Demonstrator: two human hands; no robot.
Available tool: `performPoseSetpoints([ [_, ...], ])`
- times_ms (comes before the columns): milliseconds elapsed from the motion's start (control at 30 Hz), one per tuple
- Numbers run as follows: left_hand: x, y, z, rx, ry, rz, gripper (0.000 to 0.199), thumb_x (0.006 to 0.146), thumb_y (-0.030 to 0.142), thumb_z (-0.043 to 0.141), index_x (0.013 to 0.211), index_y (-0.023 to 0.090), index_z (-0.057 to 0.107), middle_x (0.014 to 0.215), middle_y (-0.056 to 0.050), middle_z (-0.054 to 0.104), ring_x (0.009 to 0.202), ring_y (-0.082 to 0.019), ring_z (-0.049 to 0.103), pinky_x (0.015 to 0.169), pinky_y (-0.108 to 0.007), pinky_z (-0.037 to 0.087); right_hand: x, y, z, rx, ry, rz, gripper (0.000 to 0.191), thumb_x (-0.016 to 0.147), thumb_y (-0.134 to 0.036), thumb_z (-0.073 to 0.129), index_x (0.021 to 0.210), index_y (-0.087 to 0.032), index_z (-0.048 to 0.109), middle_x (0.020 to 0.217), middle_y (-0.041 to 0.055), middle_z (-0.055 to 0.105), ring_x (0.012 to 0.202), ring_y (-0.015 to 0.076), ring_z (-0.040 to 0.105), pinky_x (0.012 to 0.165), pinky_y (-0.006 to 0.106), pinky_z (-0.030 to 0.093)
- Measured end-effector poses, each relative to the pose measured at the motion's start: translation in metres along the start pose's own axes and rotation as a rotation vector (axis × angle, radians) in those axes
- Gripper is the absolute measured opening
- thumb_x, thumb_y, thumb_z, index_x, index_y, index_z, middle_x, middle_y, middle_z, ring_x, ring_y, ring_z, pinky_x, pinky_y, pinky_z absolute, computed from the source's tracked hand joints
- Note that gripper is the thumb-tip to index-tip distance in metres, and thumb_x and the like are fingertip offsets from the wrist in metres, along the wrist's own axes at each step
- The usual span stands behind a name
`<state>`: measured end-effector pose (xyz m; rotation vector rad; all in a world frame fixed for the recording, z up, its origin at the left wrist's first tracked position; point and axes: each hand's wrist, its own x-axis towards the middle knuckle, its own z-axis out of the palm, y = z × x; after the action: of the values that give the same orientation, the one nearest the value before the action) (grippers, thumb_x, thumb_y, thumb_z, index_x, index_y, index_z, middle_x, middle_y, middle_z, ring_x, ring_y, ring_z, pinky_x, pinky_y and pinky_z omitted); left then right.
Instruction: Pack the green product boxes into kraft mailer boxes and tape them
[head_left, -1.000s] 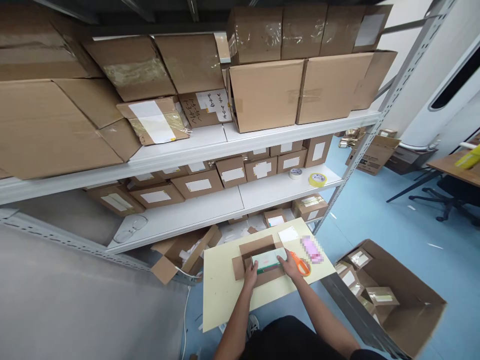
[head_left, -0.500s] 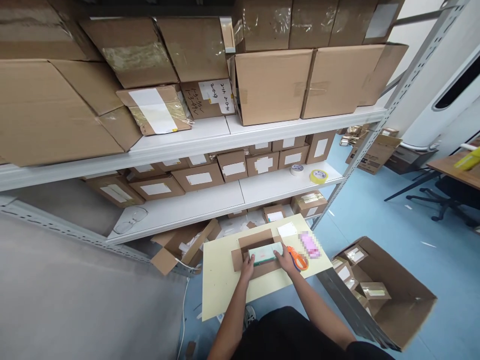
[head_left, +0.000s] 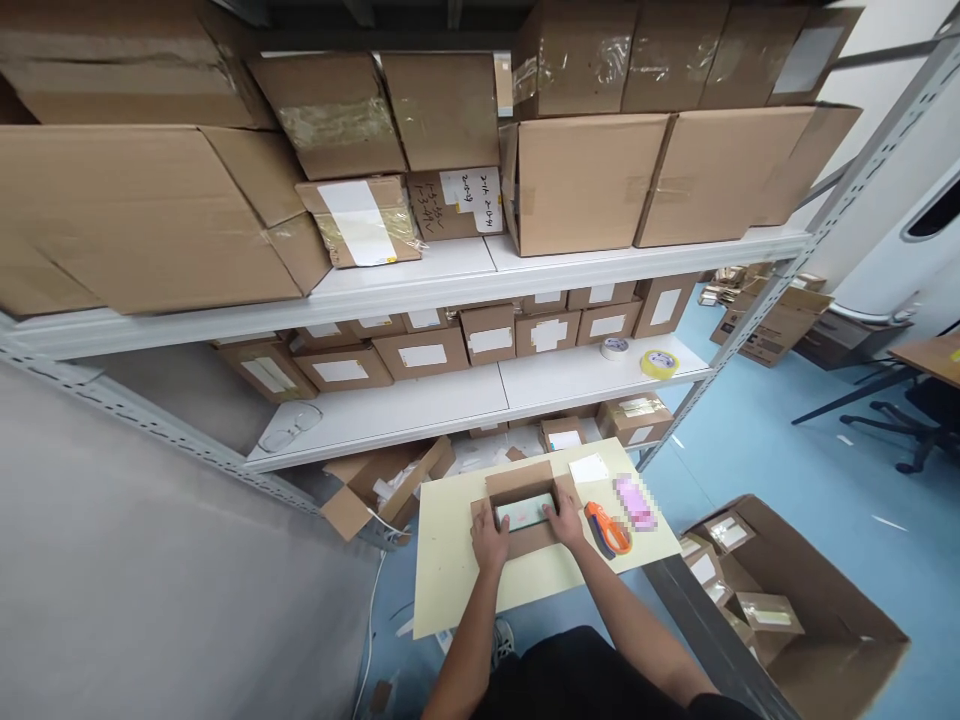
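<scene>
Pale green box (head_left: pixel 523 513) is seated inside an open brown carton (head_left: pixel 517 481), its top face turned up and its long side set roughly along the carton's back wall. The carton is rested on the pale yellow table (head_left: pixel 450 585), with its flaps folded outward. The left grip (head_left: pixel 491 541) is placed at one end of the box and the right grip (head_left: pixel 566 519) at the other; both thumbs are laid on the top face, but it cannot be told whether the fingers are closed on the box or braced against the carton walls. From its look, the box is judged to be light and fairly stiff, with smooth faces that may slide a little and thin sides that could be dented if squeezed hard. It is best held by its two short ends, with pressure kept even and level, since the middle of the top is likely to give most. The carton flaps are judged to bend easily and are poor places to hold. Beside the right grip, orange-and-blue scissors (head_left: pixel 615 535) are left on the table, near a white card (head_left: pixel 589 468).
</scene>
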<state>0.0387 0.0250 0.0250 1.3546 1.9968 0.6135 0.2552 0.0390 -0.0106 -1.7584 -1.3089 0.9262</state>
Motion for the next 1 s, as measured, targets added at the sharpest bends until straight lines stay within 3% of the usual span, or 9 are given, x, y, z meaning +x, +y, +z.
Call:
performPoseSetpoints([
  [100,-0.002,-0.007,0.004,-0.02,-0.063,0.168,0.071,0.079,0.043,0.071,0.144,0.02,0.056,0.16,-0.016,0.045,0.154,-0.037,0.029,0.128,-0.046,0.021,0.0,-0.002,0.006,-0.053,-0.006,0.039,0.078,0.083,-0.051,0.062,0.153,-0.017,0.049,0.158,0.0154,0.049,0.155,0.0363,0.032,0.125,0.052,0.028],
  [233,-0.006,-0.023,0.013,0.027,-0.171,0.239,0.065,0.065,0.034,0.082,0.128,0.021,0.067,0.169,-0.014,0.033,0.158,-0.044,0.015,0.129,-0.055,0.015,-0.002,-0.003,0.01,-0.109,-0.008,-0.002,0.076,0.084,-0.048,0.06,0.153,-0.018,0.05,0.16,0.0138,0.048,0.156,0.0366,0.03,0.125,0.054,0.027],
  [433,-0.015,-0.035,0.021,0.091,-0.164,0.252,0.028,0.078,0.028,0.07,0.105,0.024,0.076,0.174,-0.003,0.023,0.162,-0.034,0.007,0.129,-0.049,0.021,-0.008,-0.004,0.004,-0.133,-0.029,-0.118,0.072,0.084,-0.042,0.059,0.152,-0.019,0.053,0.159,0.0126,0.049,0.155,0.0367,0.031,0.128,0.054,0.025],
  [633,-0.037,-0.014,0.015,0.157,-0.137,0.191,0.01,0.078,0.022,0.068,0.084,0.023,0.076,0.172,-0.003,0.028,0.159,-0.041,0.016,0.123,-0.06,0.029,-0.02,-0.021,-0.025,-0.077,-0.052,-0.268,0.07,0.086,-0.036,0.058,0.153,-0.018,0.05,0.162,0.0127,0.045,0.155,0.0333,0.032,0.129,0.052,0.025],
  [800,-0.091,-0.011,0.032,0.135,-0.021,0.202,0.01,0.079,0.026,0.066,0.081,0.025,0.076,0.171,-0.001,0.029,0.16,-0.039,0.013,0.125,-0.059,0.029,-0.023,-0.031,-0.057,-0.012,-0.133,-0.414,0.069,0.087,-0.034,0.058,0.154,-0.024,0.049,0.164,0.0096,0.042,0.155,0.0307,0.032,0.128,0.052,0.027],
  [1000,-0.2,-0.035,0.067,0.095,0.176,0.071,0.02,0.088,0.036,0.061,0.092,0.028,0.079,0.172,0.002,0.025,0.161,-0.036,0.01,0.128,-0.06,0.025,-0.058,-0.023,-0.064,0.053,-0.315,-0.554,0.061,0.09,-0.035,0.057,0.15,-0.025,0.055,0.156,0.0095,0.054,0.15,0.0327,0.042,0.127,0.056,0.03],
])
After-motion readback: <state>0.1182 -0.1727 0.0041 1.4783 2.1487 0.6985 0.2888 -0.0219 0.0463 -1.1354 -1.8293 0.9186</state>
